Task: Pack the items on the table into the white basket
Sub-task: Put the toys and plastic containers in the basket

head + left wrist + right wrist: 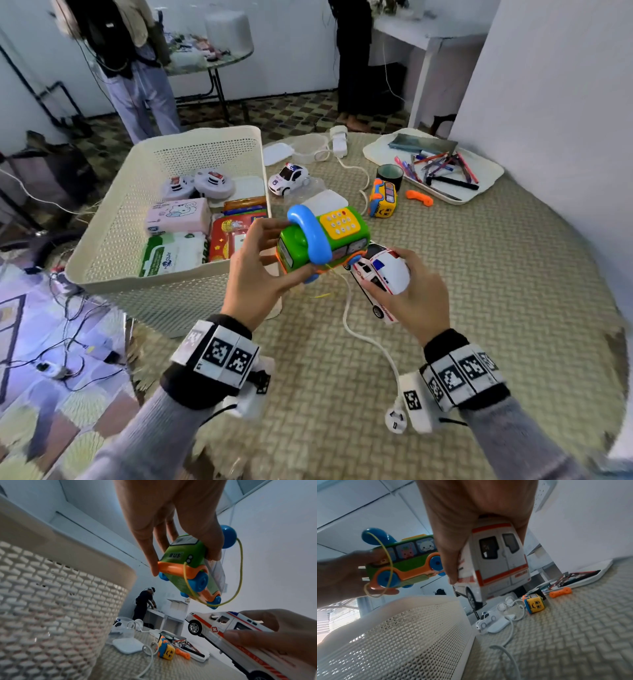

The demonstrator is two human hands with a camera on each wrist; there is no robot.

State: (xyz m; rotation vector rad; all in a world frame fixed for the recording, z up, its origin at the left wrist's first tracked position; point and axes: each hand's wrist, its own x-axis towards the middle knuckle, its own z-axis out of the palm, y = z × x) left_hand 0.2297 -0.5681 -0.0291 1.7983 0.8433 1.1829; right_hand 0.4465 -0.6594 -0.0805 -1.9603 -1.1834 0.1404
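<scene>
Midway through packing: the white basket [113,219] at the left of the tabletop [479,291] already holds tissue packs, red and orange packets and two round white toys, with room left along its near wall. The left hand [255,274] has its fingers [150,555] wrapped around a green toy bus phone [322,240], held in the air just beside the basket's right wall, its yellow cord dangling. The right hand [411,291] grips a white toy ambulance [380,274] by its roof and sides, lifted clear of the tabletop, nose tipped down, close under the bus. Both toys look bound for the basket next. Still out on the tabletop: a small white police car [287,178], a yellow toy bus [383,198], an orange toy handset [419,197], a dark mug [390,174], a white charger with its long cable [346,308], some clear lids and a white tray [486,171] of pens and tools. By this count, the job appears roughly half done.
</scene>
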